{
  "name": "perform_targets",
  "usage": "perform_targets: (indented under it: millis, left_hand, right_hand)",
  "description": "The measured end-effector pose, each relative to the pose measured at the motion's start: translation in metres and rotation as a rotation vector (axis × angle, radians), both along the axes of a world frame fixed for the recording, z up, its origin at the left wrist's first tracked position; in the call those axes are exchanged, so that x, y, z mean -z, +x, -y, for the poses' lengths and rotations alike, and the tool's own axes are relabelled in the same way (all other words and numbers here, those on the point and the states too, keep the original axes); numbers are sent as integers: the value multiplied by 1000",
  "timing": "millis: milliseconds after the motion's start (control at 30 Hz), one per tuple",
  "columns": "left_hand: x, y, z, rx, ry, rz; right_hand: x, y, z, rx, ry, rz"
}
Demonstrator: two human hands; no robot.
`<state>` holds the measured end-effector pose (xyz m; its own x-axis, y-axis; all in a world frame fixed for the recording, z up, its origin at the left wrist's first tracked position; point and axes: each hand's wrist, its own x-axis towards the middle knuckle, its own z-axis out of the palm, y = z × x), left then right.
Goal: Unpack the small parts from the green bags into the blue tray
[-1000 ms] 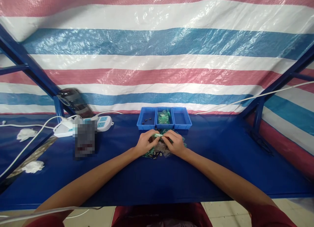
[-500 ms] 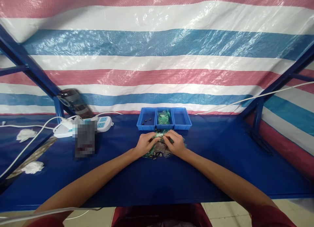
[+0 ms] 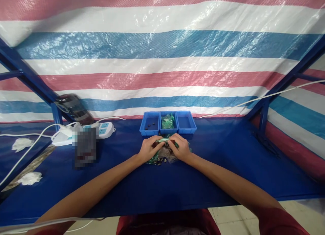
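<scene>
My left hand (image 3: 149,148) and my right hand (image 3: 180,147) meet over a pile in the middle of the blue table. Between their fingertips they pinch a small green and clear plastic bag (image 3: 163,140). Beneath and in front of them lie more clear and green bags (image 3: 165,153), with several small dark metal parts (image 3: 159,161) at the near edge. Just behind the hands stand three joined blue bins: the left bin (image 3: 143,131) holds a few small parts, the middle bin (image 3: 168,130) holds green bags, and the right bin (image 3: 187,131) shows its bare floor.
On the left are a white power strip (image 3: 106,129) with cables, a blurred dark object (image 3: 85,145), a dark bottle (image 3: 74,108) and crumpled white tissues (image 3: 30,178). Blue frame posts (image 3: 264,116) stand at both sides before a striped sheet (image 3: 162,45).
The view has shifted slightly, moving the bins and power strip a little left. The pinched bag now shows flatter and more stretched between my fingertips.
</scene>
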<state>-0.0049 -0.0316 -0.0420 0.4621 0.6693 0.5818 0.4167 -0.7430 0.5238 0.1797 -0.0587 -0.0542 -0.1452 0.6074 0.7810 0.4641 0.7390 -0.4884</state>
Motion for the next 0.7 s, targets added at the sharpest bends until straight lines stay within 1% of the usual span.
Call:
perform_targets:
  millis: [167,300,400,500,567,700]
  left_hand:
    - [1,0,-1,80,10,-6]
    - [2,1,-2,92,57,-13]
    - [3,1,-2,92,116,-27]
    - [4,1,-2,75,169,-28]
    - [4,1,-2,58,173,-33]
    - [2,1,-1,28,127,-36]
  right_hand:
    - [0,2,0,-34,-19,22]
    - [3,2,0,-36,-15,47]
    - [3,2,0,-7,-24,39]
    - [3,1,0,-9,-15,31]
    - [2,1,0,-13,-10,24]
    - [1,0,1,4,-31,16]
